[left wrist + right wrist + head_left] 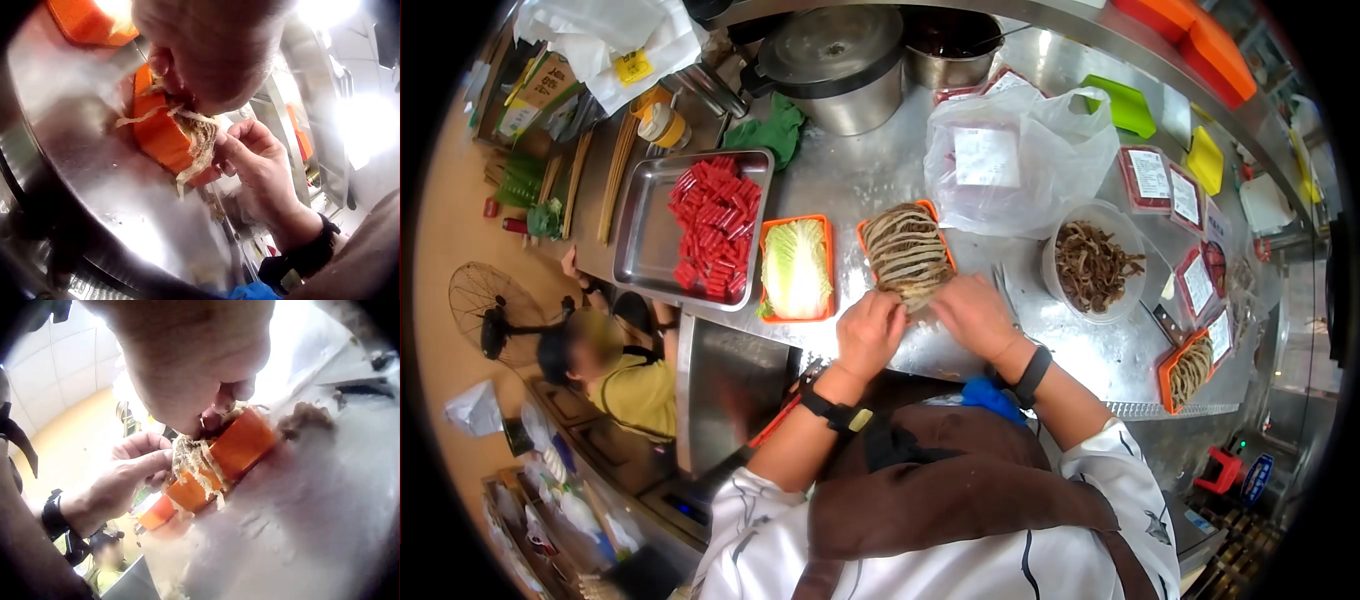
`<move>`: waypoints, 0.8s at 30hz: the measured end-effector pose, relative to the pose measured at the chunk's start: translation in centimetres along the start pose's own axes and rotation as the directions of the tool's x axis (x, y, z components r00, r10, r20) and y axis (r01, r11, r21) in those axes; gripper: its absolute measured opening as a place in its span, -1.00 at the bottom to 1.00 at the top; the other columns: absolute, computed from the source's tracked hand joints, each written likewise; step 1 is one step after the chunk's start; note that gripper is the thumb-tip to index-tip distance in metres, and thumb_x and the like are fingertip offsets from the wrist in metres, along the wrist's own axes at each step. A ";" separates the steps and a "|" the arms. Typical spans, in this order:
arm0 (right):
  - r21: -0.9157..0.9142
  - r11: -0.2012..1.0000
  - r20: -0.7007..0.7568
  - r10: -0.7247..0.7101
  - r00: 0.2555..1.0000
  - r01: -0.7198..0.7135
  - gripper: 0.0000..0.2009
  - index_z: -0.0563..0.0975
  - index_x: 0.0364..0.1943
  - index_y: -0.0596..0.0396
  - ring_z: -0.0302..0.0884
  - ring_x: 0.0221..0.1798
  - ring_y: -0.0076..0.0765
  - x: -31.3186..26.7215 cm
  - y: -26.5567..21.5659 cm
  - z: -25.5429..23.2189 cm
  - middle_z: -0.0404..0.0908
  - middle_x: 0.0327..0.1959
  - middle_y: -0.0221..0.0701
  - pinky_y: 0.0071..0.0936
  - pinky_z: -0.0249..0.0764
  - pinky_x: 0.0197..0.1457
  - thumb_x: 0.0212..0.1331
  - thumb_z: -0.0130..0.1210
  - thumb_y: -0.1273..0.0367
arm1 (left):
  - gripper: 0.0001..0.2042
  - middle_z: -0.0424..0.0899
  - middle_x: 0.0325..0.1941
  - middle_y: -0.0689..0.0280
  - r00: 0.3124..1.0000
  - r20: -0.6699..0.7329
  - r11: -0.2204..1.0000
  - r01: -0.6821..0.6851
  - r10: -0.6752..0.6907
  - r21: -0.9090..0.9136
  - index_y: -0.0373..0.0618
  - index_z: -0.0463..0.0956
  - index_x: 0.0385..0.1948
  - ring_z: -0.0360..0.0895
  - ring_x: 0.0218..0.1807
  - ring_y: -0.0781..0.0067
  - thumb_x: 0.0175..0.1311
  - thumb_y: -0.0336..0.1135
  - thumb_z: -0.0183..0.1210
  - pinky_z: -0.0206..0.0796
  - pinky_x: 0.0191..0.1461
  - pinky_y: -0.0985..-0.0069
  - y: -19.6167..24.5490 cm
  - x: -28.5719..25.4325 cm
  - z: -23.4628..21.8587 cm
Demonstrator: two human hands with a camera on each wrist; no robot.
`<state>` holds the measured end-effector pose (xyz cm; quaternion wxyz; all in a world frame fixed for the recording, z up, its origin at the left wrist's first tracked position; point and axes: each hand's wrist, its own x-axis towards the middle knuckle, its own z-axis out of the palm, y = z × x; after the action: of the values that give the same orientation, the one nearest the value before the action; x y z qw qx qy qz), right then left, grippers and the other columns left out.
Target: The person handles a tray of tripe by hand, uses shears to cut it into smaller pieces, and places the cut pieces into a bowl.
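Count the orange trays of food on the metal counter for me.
3: the cabbage tray left of centre, the middle tray at the left hand and right hand, and the far-right tray. Others may be hidden.

A white shirt (pixel 990 565) with short sleeves, patterned with thin dark curving lines, is worn beneath a brown apron (pixel 960 503) with brown straps (pixel 1128 568). A small dark figure (pixel 1157 528) is printed near the right sleeve (pixel 1105 455). The left hand (pixel 870 332) and right hand (pixel 978 318) are shown bare. A black band (pixel 828 408) with a gold-toned piece (pixel 861 420) is fitted at the left wrist; a black strap (pixel 1033 375), at the right.
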<state>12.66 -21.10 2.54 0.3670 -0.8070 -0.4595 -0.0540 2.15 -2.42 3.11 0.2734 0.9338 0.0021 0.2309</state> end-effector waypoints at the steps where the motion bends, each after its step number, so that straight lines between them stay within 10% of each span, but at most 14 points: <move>1: 0.000 1.000 0.000 0.001 1.000 -0.001 -0.85 0.54 -0.34 0.05 0.54 -0.26 -0.08 0.0 -0.1 0.1 0.54 -0.40 -0.32 -0.20 0.40 -0.10 0.08 0.32 0.40 | -0.81 0.59 -0.40 0.23 0.998 0.013 0.997 0.061 -0.060 -0.047 -0.12 0.54 -0.31 0.59 -0.43 0.15 0.12 -0.40 0.40 0.43 -0.38 0.31 0.1 -0.1 0.0; 9: 0.015 0.997 0.057 0.069 0.996 -0.070 -0.87 0.53 -0.36 0.04 0.56 -0.23 -0.06 -0.1 -0.2 0.3 0.57 -0.38 -0.31 -0.18 0.41 -0.08 0.12 0.28 0.39 | -0.78 0.51 -0.49 0.25 0.994 0.093 0.998 -0.053 0.056 -0.036 -0.09 0.50 -0.43 0.53 -0.49 0.15 0.08 -0.36 0.44 0.34 -0.45 0.29 -0.2 -1.1 -0.7; 24: -0.098 0.995 0.060 0.014 0.998 -0.008 -0.76 0.54 -0.43 0.02 0.54 -0.28 -0.14 0.5 -0.7 0.3 0.54 -0.42 -0.33 -0.23 0.37 -0.10 0.09 0.35 0.22 | -0.85 0.64 -0.44 0.28 0.989 0.016 0.989 0.147 -0.147 0.036 -0.09 0.60 -0.39 0.65 -0.45 0.25 0.13 -0.34 0.41 0.49 -0.39 0.36 -0.9 -1.2 0.7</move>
<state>12.30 -20.33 2.92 0.3134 -0.8277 -0.4628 -0.0501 1.46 -2.16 1.58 0.2733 0.9378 0.0724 0.2014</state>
